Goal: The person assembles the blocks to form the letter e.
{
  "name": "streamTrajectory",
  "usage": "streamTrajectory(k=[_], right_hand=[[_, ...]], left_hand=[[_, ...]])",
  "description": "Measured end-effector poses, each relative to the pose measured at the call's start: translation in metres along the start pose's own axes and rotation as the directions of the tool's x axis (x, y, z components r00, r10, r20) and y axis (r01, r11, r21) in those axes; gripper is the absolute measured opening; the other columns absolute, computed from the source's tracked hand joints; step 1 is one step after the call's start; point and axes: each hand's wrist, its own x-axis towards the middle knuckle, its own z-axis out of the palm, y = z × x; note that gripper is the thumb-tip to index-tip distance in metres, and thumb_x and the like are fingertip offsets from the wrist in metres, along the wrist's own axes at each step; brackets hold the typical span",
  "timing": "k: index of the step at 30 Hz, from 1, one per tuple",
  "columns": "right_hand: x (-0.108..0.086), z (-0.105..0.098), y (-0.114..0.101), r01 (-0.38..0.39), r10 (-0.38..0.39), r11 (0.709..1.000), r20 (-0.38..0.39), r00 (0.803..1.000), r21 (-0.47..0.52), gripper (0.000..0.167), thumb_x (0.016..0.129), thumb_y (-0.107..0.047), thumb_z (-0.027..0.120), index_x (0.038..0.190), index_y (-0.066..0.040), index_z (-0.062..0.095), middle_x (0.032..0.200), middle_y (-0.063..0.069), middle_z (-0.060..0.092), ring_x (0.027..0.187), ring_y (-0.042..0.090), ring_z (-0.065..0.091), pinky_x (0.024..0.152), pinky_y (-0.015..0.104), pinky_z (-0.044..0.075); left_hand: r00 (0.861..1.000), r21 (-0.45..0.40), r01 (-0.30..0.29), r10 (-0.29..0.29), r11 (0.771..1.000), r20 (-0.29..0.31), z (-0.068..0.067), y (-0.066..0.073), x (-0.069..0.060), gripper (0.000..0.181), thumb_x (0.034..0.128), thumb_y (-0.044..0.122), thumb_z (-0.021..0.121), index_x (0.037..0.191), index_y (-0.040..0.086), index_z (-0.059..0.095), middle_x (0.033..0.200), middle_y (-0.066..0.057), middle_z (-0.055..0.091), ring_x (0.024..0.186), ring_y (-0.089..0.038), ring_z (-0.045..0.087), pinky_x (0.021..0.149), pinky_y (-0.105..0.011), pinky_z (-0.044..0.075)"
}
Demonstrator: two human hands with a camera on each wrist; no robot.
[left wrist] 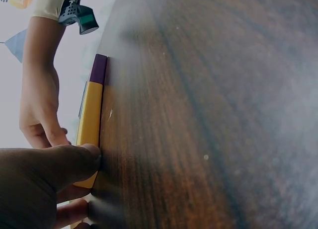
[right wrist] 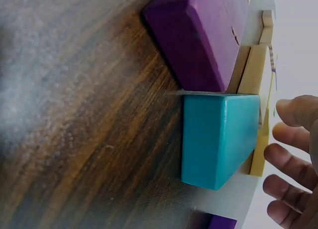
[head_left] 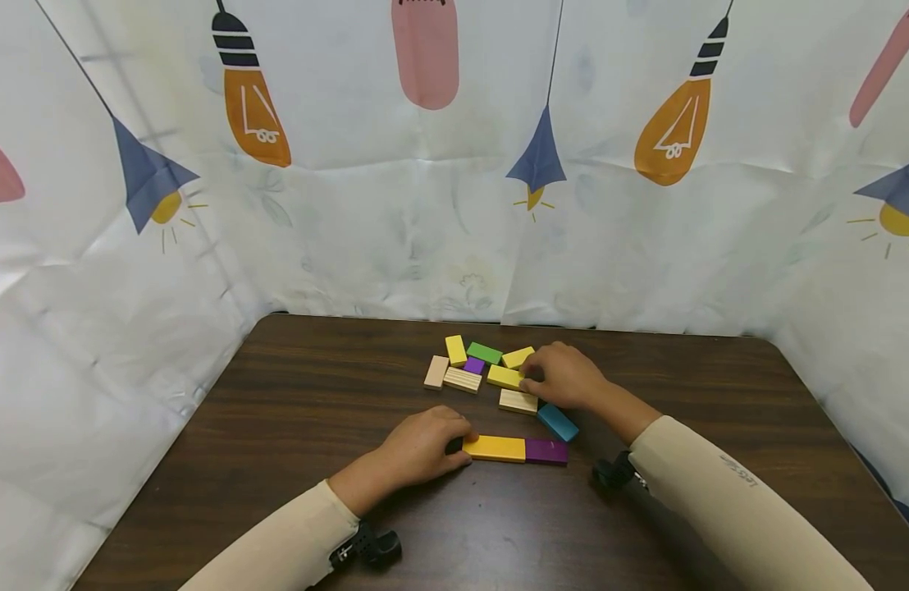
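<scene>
My left hand [head_left: 421, 447] pinches the left end of an orange-yellow block [head_left: 495, 448]; in the left wrist view its thumb lies along the near side of that block [left wrist: 89, 110]. A dark purple block [head_left: 546, 452] joins the other end in line. Farther back, my right hand [head_left: 568, 377] hovers at the right end of a yellow block [head_left: 504, 377], and whether it touches is unclear. In the right wrist view, the fingers of my right hand [right wrist: 298, 159] are spread and slightly bent, beyond a teal block [right wrist: 218, 139], with nothing between them.
Behind the row lie loose blocks: a green one [head_left: 485, 353], a small purple one [head_left: 473, 366], a plain one [head_left: 436, 372], striped wooden ones [head_left: 518, 401] and more yellow ones [head_left: 456, 350]. The brown table [head_left: 314, 369] ends at a printed curtain [head_left: 425, 230].
</scene>
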Motion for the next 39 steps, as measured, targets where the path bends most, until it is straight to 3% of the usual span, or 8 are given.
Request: streamTrajectory(k=[22,39], right_hand=[[0.010,0.006,0.002,-0.026,0.026,1.000,0.007,1.000,-0.009,0.025,0.095,-0.032,0.074,0.114,-0.017,0.080,0.113,0.001,0.071,0.103,0.025,0.060,0.087,0.045,0.051],[0.017,0.004,0.001,-0.025,0.025,1.000,0.059,0.998,-0.003,0.026,0.093,-0.026,0.073,0.116,-0.015,0.078,0.115,0.002,0.072,0.105,0.024,0.060,0.088,0.045,0.052]], left_hand=[[1.000,0.008,-0.003,0.003,1.000,-0.004,0.000,0.001,0.000,0.018,0.0887,0.027,0.083,0.102,0.017,0.075,0.100,0.006,0.070,0.100,-0.015,0.064,0.082,-0.034,0.055],[1.000,0.011,0.015,-0.016,1.000,0.007,-0.001,0.002,0.000,0.018,0.0890,0.027,0.083,0.102,0.017,0.076,0.100,0.005,0.069,0.101,-0.016,0.064,0.082,-0.035,0.056]])
